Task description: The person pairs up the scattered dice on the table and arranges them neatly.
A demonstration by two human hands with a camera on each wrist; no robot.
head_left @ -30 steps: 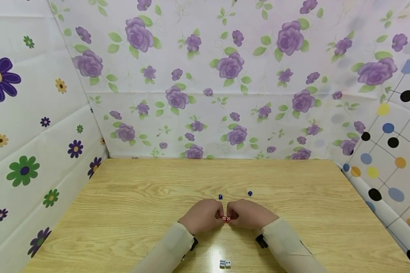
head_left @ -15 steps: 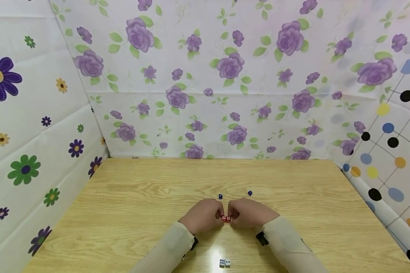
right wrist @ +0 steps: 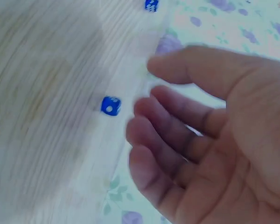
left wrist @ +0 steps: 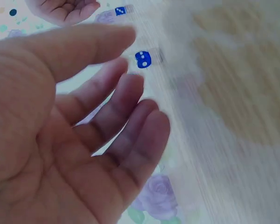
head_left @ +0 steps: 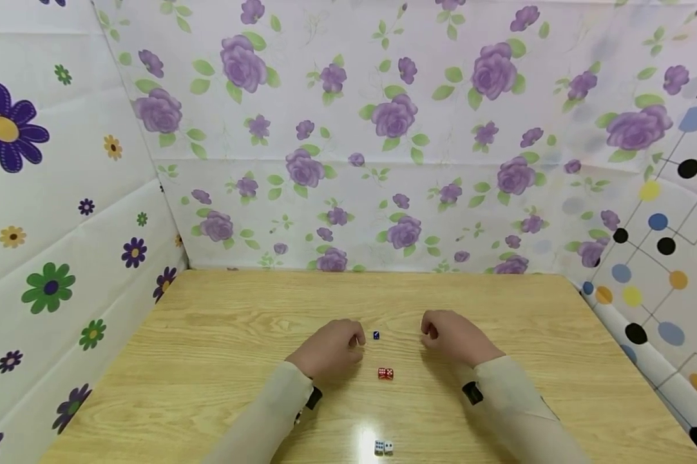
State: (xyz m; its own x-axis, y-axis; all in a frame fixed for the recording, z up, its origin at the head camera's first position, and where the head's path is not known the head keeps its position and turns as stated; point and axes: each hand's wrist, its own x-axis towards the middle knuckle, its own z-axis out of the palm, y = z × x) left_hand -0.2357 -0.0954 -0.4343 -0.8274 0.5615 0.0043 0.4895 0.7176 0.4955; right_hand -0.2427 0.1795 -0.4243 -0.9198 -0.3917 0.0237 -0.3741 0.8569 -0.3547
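My left hand (head_left: pixel 329 349) is just left of a blue die (head_left: pixel 376 335), its fingers loosely bent and holding nothing. The left wrist view has that blue die (left wrist: pixel 143 59) slightly beyond the fingertips, not touched. My right hand (head_left: pixel 458 336), also holding nothing, is over to the right with relaxed fingers. Close to its fingertips in the right wrist view lies another blue die (right wrist: pixel 111 106), apart from them; in the head view the right hand hides it. Two red dice, a left one (head_left: pixel 381 373) and a right one (head_left: pixel 390 373), sit side by side between the forearms.
Two white dice, one (head_left: pixel 379 447) beside the other (head_left: pixel 388 447), lie near the front of the wooden table (head_left: pixel 256 303). A flowered cloth (head_left: pixel 302 212) hangs behind the table, with patterned cloths on both sides.
Both hands have let go of the red dice, which stay side by side. The left hand has moved left and forward, the right hand right and forward, toward the blue dice.
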